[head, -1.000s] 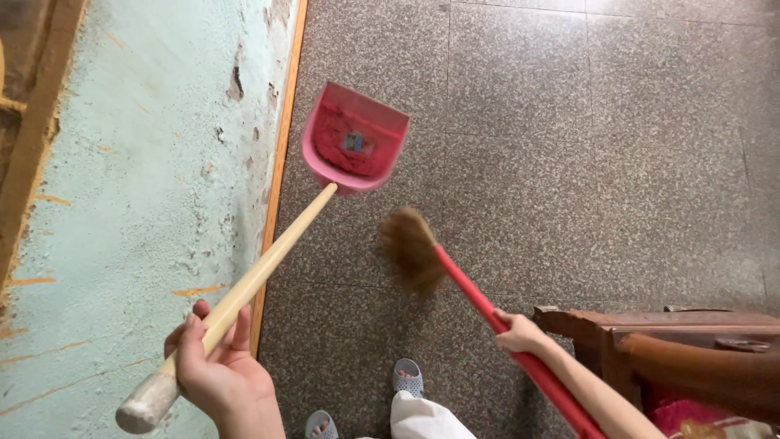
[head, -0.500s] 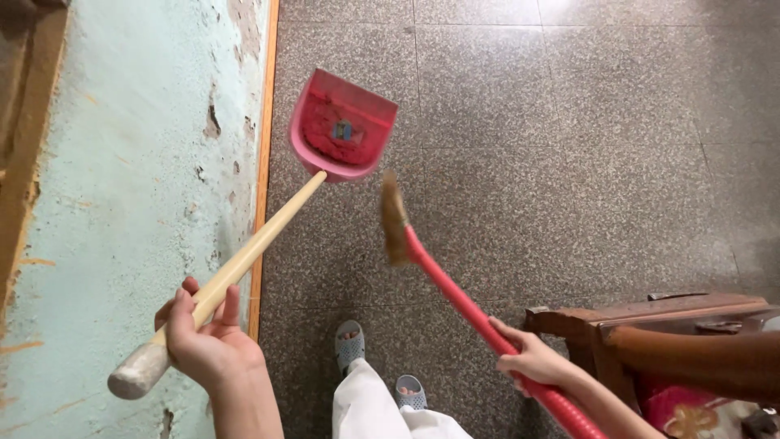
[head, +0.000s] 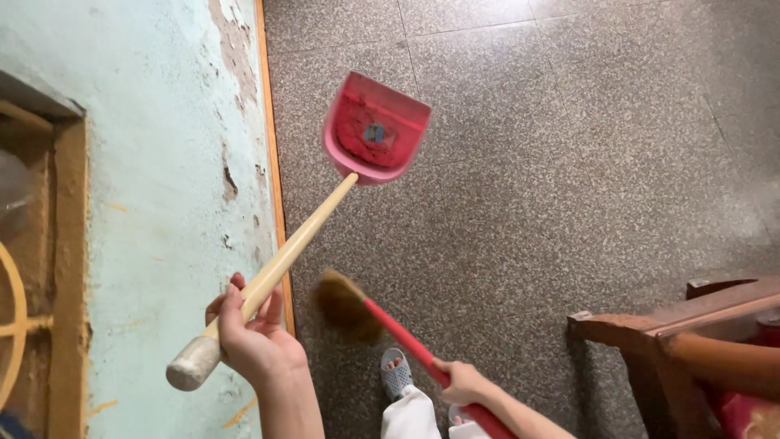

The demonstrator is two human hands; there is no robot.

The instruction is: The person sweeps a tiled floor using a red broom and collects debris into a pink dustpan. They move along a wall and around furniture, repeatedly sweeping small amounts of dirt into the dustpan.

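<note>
Speckled grey-brown tiled floor (head: 569,162), filling most of the view and taken here as the landmark. Wall (head: 154,162), pale green with peeling patches, running along the floor's left edge, an orange skirting strip (head: 273,162) between the two. Dark wooden furniture frame (head: 674,333), standing on the floor at the lower right, only partly in view. Dustpan (head: 375,130) — pink plastic, open mouth turned away from the person, held above the floor near the skirting strip; whether it touches the floor cannot be told. Its long pale wooden handle (head: 296,240) slants down from the pan toward the wall side, ending in a grey capped butt (head: 193,366). Broom (head: 345,305) — brown bristle head, blurred, over the floor below the dustpan, on a red stick (head: 406,341). Left hand (head: 256,337), fingers curled loosely round the wooden handle just above the butt. Right hand (head: 465,382), closed in a fist round the red stick. Grey perforated slipper (head: 396,372), on the floor between the two hands, beside a white trouser leg (head: 410,415).
</note>
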